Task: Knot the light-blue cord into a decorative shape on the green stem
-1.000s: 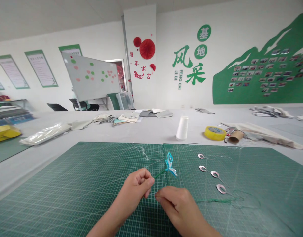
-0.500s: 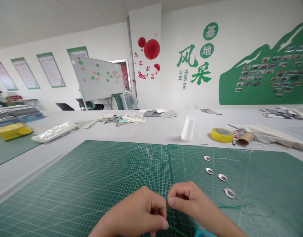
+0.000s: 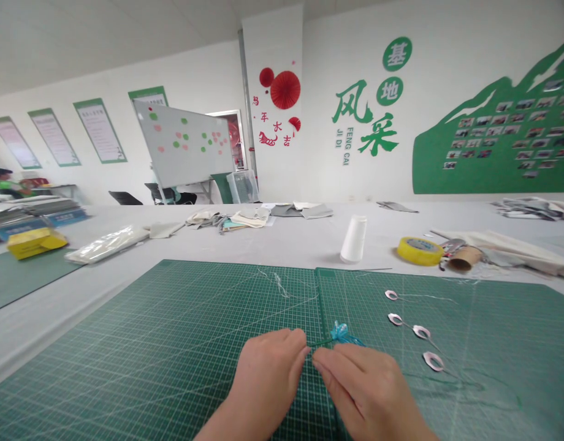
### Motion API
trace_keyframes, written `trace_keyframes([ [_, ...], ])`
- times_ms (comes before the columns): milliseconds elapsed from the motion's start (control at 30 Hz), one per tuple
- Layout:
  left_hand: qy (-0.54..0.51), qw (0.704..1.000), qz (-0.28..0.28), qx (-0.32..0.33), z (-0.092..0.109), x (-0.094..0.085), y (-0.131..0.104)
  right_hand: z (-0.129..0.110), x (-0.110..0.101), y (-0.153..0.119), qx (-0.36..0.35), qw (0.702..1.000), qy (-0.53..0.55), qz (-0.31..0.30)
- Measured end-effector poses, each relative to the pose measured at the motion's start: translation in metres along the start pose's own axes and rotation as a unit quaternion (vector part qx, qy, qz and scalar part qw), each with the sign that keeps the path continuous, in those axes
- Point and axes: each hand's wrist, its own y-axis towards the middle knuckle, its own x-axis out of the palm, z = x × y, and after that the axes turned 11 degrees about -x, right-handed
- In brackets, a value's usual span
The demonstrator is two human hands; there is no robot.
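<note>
Left hand is pinched tight on the green stem of a blue ornament over the cutting mat, probably to steady it. Right hand has its fingertips pinched together right by the stem, can't tell on what. Clear bin way at the back, can't make out what's inside.

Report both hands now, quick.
Left hand: closed, pinching the green stem of the blue flower.
Right hand: closed, fingertips together close by the stem; whether they grip anything cannot be told.
</note>
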Motion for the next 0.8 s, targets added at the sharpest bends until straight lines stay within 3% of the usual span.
trace_keyframes([
  [67, -0.026, 1.0, 0.004, 0.002, 0.0, 0.0, 0.001, -0.001, 0.0, -0.001, -0.003, 1.0, 0.002, 0.005],
  [167, -0.139, 0.989, 0.002, -0.047, 0.0, -0.006, 0.004, -0.002, 0.001, -0.003, 0.004, 1.0, 0.021, 0.0],
  [267, -0.285, 0.952, -0.037, -0.104, -0.002, -0.014, 0.008, -0.002, 0.002, -0.004, 0.023, 0.999, 0.043, -0.011],
  [400, -0.41, 0.901, -0.066, -0.125, -0.004, -0.023, 0.01, -0.001, 0.005, -0.004, 0.059, 0.996, 0.061, -0.025],
  [633, -0.525, 0.825, -0.122, -0.173, -0.001, -0.024, 0.009, 0.0, 0.001, -0.003, 0.103, 0.989, 0.1, -0.027],
  [800, -0.517, 0.831, -0.138, -0.151, -0.004, -0.025, 0.01, 0.001, 0.002, 0.0, 0.148, 0.973, 0.174, -0.038],
])
